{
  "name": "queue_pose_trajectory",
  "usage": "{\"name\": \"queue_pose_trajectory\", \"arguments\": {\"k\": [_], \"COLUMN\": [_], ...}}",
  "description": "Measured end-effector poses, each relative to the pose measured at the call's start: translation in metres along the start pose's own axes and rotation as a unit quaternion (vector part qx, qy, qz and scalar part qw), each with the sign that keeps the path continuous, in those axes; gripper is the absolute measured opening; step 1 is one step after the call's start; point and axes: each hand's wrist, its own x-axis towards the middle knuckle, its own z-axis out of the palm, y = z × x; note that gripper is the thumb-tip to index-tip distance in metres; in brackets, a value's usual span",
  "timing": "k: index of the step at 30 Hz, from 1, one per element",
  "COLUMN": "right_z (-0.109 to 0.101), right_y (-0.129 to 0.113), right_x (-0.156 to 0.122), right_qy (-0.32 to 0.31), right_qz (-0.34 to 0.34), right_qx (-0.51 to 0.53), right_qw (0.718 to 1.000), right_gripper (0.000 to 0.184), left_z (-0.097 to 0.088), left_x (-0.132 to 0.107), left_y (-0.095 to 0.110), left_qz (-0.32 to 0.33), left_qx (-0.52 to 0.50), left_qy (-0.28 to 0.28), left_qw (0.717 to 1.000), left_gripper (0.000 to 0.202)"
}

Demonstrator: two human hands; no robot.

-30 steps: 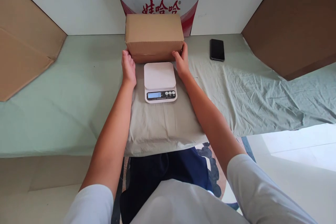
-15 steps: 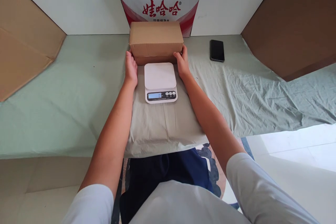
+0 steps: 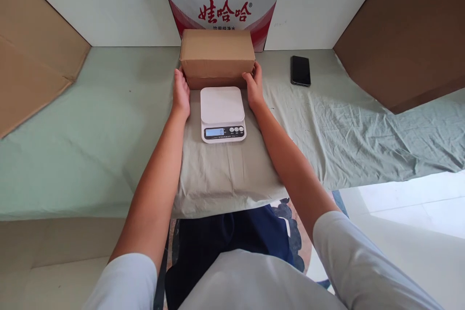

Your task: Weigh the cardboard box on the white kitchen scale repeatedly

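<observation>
A closed brown cardboard box [image 3: 217,55] rests on the pale green cloth just behind a small white kitchen scale [image 3: 222,113]. My left hand [image 3: 180,94] presses against the box's lower left corner and my right hand [image 3: 254,88] against its lower right corner, so both hands hold the box between them. The scale sits on a grey-green pillow [image 3: 225,174], its platform bare and its small display lit.
A black phone [image 3: 300,70] lies on the green sheet [image 3: 90,121] to the right. A white carton with red lettering [image 3: 221,0] stands behind the box. Large cardboard sheets lean at the far left [image 3: 32,58] and far right [image 3: 410,34].
The box has come down from a raised position and moved slightly back, and now sits on the cloth behind the scale. Both hands stayed at its lower corners.
</observation>
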Motion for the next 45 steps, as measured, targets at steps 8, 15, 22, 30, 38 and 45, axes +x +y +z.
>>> {"name": "queue_pose_trajectory", "arguments": {"k": [8,15,22,30,38,45], "right_z": [-0.025,-0.025,-0.022,-0.02,-0.013,-0.006], "right_y": [-0.006,-0.004,0.002,-0.005,-0.011,-0.02], "right_x": [-0.001,-0.004,-0.001,-0.003,-0.005,-0.006], "right_qy": [0.07,0.058,0.044,0.041,-0.006,-0.028], "right_qz": [0.07,0.091,0.084,0.097,0.078,0.028], "right_qx": [0.035,0.06,0.032,0.057,0.036,0.006], "right_qw": [0.994,0.992,0.995,0.993,0.996,0.999], "right_gripper": [0.091,0.083,0.098,0.084,0.079,0.071], "left_z": [-0.022,-0.022,-0.026,-0.021,-0.016,-0.013], "left_x": [-0.004,-0.007,-0.003,-0.005,-0.008,-0.007], "left_y": [0.011,0.009,0.002,0.0,0.0,0.0], "left_qz": [-0.005,-0.014,-0.011,-0.016,-0.009,-0.013], "left_qx": [0.093,0.035,0.029,0.019,0.018,0.014], "left_qy": [-0.012,0.014,-0.01,-0.004,-0.021,-0.029], "left_qw": [0.996,0.999,0.999,1.0,1.0,0.999], "left_gripper": [0.115,0.093,0.094,0.099,0.103,0.09]}}
